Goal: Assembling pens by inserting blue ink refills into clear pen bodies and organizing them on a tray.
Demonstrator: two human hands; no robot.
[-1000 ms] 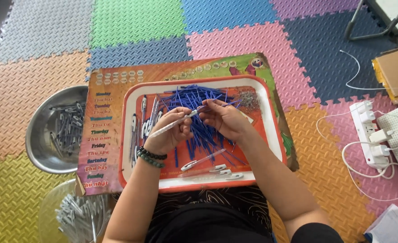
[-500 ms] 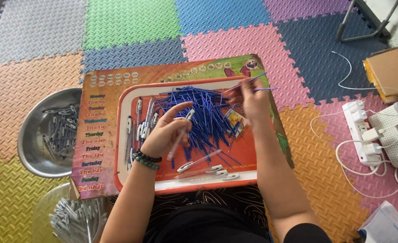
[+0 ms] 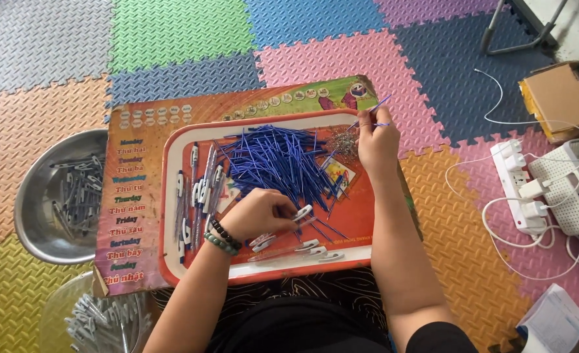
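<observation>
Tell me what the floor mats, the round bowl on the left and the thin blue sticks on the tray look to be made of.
Floor mats: likely soft foam, matte, with an embossed grain and interlocking toothed edges.
Round bowl: metal, probably steel, grey with a dull sheen and bright rim.
Thin blue sticks: seemingly plastic, slim, uniform and slightly glossy; the right hand pinches one.

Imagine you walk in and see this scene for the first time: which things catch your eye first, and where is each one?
First, the heap of thin blue refills in the middle of the red tray. Then the hands: the right hand lifts one blue refill at the tray's far right corner, while the left hand rests by the white pen barrels at the near edge. All round lies the bright foam mat floor.
</observation>
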